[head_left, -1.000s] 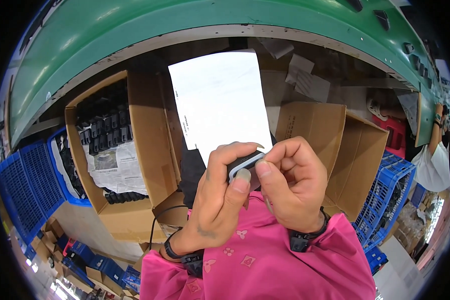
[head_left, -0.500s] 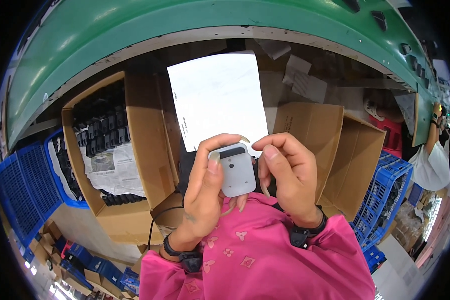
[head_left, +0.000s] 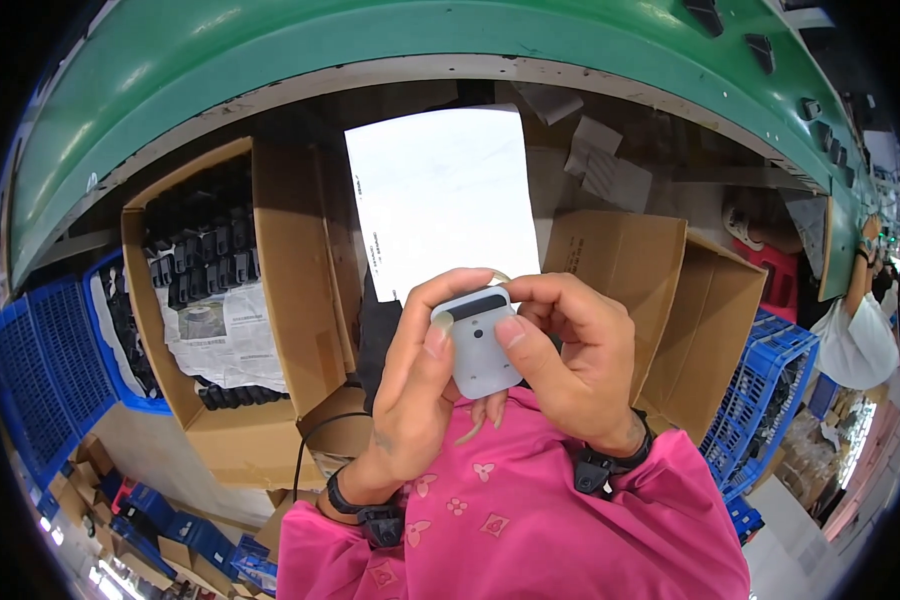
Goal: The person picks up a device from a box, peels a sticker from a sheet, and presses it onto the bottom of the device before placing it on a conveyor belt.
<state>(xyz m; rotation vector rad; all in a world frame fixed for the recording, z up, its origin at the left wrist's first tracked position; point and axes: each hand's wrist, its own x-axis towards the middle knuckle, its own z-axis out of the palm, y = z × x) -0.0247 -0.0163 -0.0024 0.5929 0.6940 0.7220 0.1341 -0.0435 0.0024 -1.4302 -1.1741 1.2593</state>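
Note:
A small light-grey plastic housing [head_left: 485, 362] with rounded corners is held up in front of my pink garment. It has a black slot along its far end, a dark round hole below that and smaller holes near the near end. My left hand [head_left: 418, 375] grips its left side, thumb on the face and fingers behind. On the right side, my right hand [head_left: 575, 355] pinches the upper corner between thumb and index finger. Beyond the hands lies a white sheet [head_left: 445, 200] with small print on its left edge. The housing's underside is hidden.
At the left, an open carton [head_left: 210, 435] holds rows of black parts [head_left: 205, 260] and newspaper. An open carton [head_left: 660, 300] stands at the right beside a blue crate [head_left: 765, 390]. A green bench [head_left: 390, 45] arches across the far side; another person's arm [head_left: 860, 270] shows at far right.
My right hand has moved in, and its thumb and index finger now hold the housing's right side. The housing has shifted slightly right.

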